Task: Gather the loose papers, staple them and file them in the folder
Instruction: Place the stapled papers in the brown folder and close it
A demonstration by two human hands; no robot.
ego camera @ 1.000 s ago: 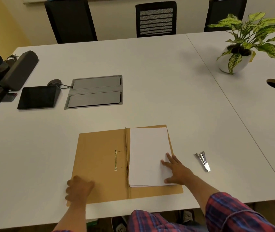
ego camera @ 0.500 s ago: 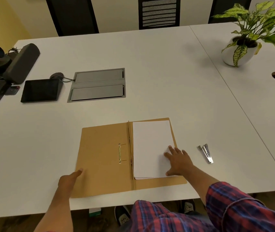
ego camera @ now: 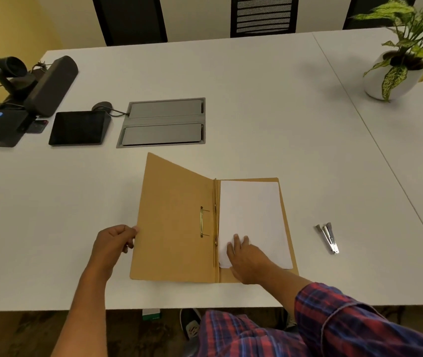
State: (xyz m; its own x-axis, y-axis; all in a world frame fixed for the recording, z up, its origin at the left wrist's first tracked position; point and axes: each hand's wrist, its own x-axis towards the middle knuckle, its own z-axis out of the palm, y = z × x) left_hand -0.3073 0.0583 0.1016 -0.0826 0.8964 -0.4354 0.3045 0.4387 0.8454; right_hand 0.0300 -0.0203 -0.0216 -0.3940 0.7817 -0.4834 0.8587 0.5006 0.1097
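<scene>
we see the tan cardboard folder (ego camera: 176,228) lying open near the front edge of the white table (ego camera: 256,99), its left cover raised off the surface with our left hand (ego camera: 113,242) pinching that cover's outer edge. our right hand (ego camera: 246,256) rests flat, fingers spread, on the near left corner of the white paper stack (ego camera: 253,215) lying on the folder's right half. the small silver stapler (ego camera: 327,238) lies on the table to the right, apart from the folder.

Tan card folder (ego camera: 174,228) open on white table, left cover tilted up. White paper stack (ego camera: 253,217) flat on right half. Small silver stapler (ego camera: 328,238) right of it, seemingly closed.
</scene>
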